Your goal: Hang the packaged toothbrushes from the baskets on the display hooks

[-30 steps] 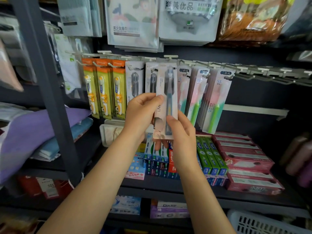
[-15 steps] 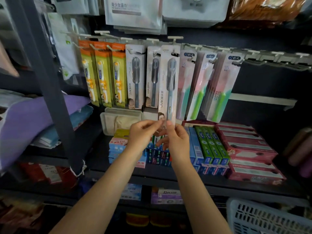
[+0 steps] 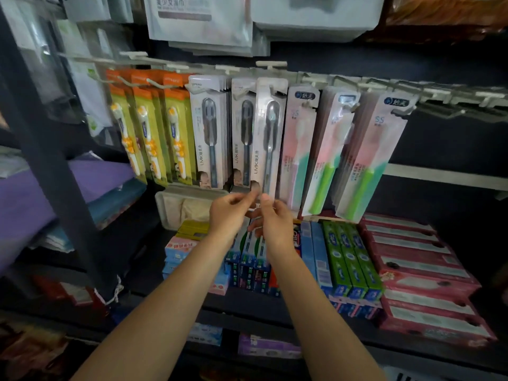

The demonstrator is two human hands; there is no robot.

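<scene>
My left hand (image 3: 230,215) has its fingers (image 3: 245,198) curled, thumb and forefinger pinching the bottom edge of the grey toothbrush pack (image 3: 268,138). My right hand (image 3: 275,221) meets it from the other side, thumb tip (image 3: 266,198) pressed to the same bottom edge with the other fingers curled behind, so both hands grip the pack at its foot, nearly touching each other. I cannot tell how firmly either pinch bites, since the frame is blurred there.

The pack hangs upright with its top at a display hook (image 3: 275,92) on the rail, in front of a matching grey pack (image 3: 243,133) and just right of another grey one (image 3: 209,133). To its left hang three orange-and-yellow children's toothbrush packs (image 3: 149,130); to its right, touching its edge, hang pink-and-green toothbrush packs (image 3: 299,149), fanned and tilted outward. Further right the hooks (image 3: 450,99) carry nothing I can make out.

Below my hands sits a shelf (image 3: 247,303) with toothpaste boxes: blue ones (image 3: 247,268) directly under my wrists, green ones (image 3: 349,259) beside them, red boxes (image 3: 420,270) stacked at the right. A dark upright post (image 3: 49,149) stands at the left, with purple folded cloth (image 3: 35,193) behind it.
</scene>
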